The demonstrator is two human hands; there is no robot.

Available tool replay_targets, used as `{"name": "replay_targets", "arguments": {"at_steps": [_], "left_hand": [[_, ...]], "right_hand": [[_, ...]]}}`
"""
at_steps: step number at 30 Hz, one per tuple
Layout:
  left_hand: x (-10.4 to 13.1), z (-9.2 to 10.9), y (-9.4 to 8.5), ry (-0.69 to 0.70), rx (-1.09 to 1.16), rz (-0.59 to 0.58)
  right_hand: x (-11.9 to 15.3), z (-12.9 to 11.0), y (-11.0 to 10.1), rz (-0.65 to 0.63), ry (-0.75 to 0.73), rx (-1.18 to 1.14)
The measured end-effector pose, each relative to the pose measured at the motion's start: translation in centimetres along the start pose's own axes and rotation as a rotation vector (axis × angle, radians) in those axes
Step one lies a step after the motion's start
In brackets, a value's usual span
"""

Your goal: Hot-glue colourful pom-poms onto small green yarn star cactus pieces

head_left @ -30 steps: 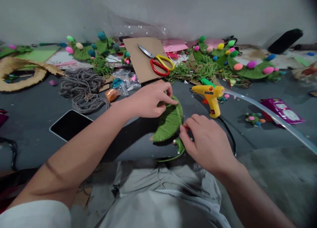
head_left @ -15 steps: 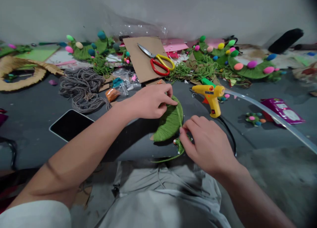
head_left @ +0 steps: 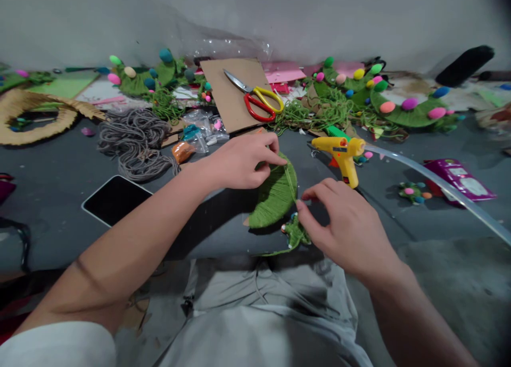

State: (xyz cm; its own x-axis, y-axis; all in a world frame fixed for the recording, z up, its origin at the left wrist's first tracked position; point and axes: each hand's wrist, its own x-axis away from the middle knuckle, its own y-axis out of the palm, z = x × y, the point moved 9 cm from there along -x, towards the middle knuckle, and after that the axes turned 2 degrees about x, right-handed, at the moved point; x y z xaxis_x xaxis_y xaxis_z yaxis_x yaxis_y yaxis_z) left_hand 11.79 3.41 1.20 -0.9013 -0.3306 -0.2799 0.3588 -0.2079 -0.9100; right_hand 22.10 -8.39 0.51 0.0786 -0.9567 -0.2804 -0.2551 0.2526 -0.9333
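A crescent shape wrapped in green yarn (head_left: 273,202) lies on the dark table in front of me, a bare tip showing at its lower end. My left hand (head_left: 251,159) grips its upper part, the index fingertip pressed on the wrapped surface. From that fingertip a strand of green yarn (head_left: 291,185) runs down along the crescent's right edge. My right hand (head_left: 345,223) pinches this strand between thumb and index finger. Beside the right thumb sits a small green star (head_left: 296,232) with little coloured bits on it. Part of the crescent is hidden under my left hand.
A yellow glue gun (head_left: 339,151) with a long clear stick lies to the right. Red-and-yellow scissors (head_left: 261,102) rest on cardboard (head_left: 217,98) behind. Grey cord (head_left: 133,138) and a phone (head_left: 115,199) are on the left. Decorated green crescents (head_left: 415,114) line the back.
My right hand has moved slightly right, away from the crescent, with the yarn strand in its pinch. More of the green star now shows. My left hand stays on the crescent.
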Motion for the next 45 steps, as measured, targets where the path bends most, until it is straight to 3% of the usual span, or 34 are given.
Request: {"name": "replay_targets", "arguments": {"at_steps": [4, 8, 12, 20, 26, 36, 45], "left_hand": [[0.3, 0.2, -0.9, 0.009, 0.052, 0.048], [0.2, 1.0, -0.7, 0.048, 0.047, 0.005], [0.1, 1.2, -0.5, 0.072, 0.028, 0.001], [0.2, 0.9, -0.3, 0.043, 0.009, -0.008], [0.4, 0.4, -1.1, -0.005, 0.04, 0.048], [0.3, 1.0, -0.2, 0.053, -0.015, -0.022], [0.3, 1.1, -0.1, 0.047, -0.042, -0.04]], "right_hand": [[-0.7, 2.1, 0.4, -0.009, 0.088, -0.253], [-1.7, 3.0, 1.9, -0.03, 0.091, -0.378], [-2.4, 2.9, 2.7, -0.019, 0.069, -0.362], [-2.7, 2.2, 2.3, 0.032, 0.017, -0.313], [-2.7, 2.1, 2.1, 0.037, 0.024, -0.296], [-2.6, 2.5, 1.7, 0.073, 0.059, -0.303], [-2.4, 1.5, 1.9, 0.064, -0.029, -0.272]]}}
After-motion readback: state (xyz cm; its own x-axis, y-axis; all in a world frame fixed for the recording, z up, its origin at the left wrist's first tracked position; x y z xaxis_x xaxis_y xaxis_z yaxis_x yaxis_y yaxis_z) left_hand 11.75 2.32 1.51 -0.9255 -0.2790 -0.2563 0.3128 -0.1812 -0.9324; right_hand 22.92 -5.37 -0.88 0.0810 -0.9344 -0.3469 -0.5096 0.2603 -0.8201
